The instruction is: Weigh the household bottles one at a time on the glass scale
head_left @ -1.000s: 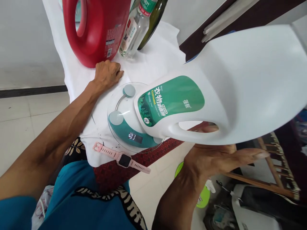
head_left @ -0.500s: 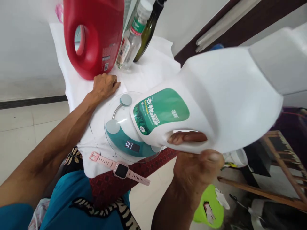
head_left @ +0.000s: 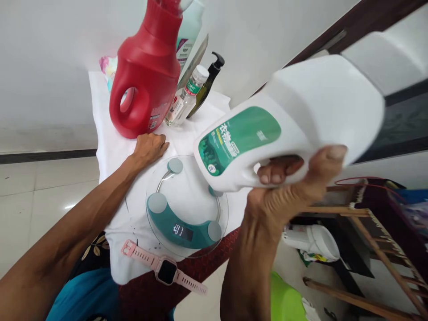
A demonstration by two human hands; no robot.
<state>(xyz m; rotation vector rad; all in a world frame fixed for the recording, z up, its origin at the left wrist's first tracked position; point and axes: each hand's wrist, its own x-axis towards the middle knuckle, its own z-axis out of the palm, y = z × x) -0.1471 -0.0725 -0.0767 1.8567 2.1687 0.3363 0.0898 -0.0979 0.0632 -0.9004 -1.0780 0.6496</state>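
Observation:
My right hand (head_left: 284,191) grips the handle of a large white jug of clothing disinfectant (head_left: 310,98) with a green label. The jug is held tilted, its base toward the scale and its top end to the right. Below and left of it lies a round glass scale (head_left: 170,223) with teal parts and a lit display. My left hand (head_left: 150,147) rests closed on the white cloth (head_left: 109,187), at the foot of a red detergent jug (head_left: 147,71). A pink-strapped smartwatch (head_left: 166,272) lies at the cloth's front edge.
Behind stand a clear bottle (head_left: 183,100) with a white cap, a dark green pump bottle (head_left: 206,87) and a pale green bottle (head_left: 190,29), by the wall. To the right are a wooden frame (head_left: 347,296), a white bucket (head_left: 321,243) and a bright green container (head_left: 284,298).
The white jug and my right hand have risen away from the scale, uncovering more of it. My view has tilted up, showing more of the red jug. My left hand stays on the cloth.

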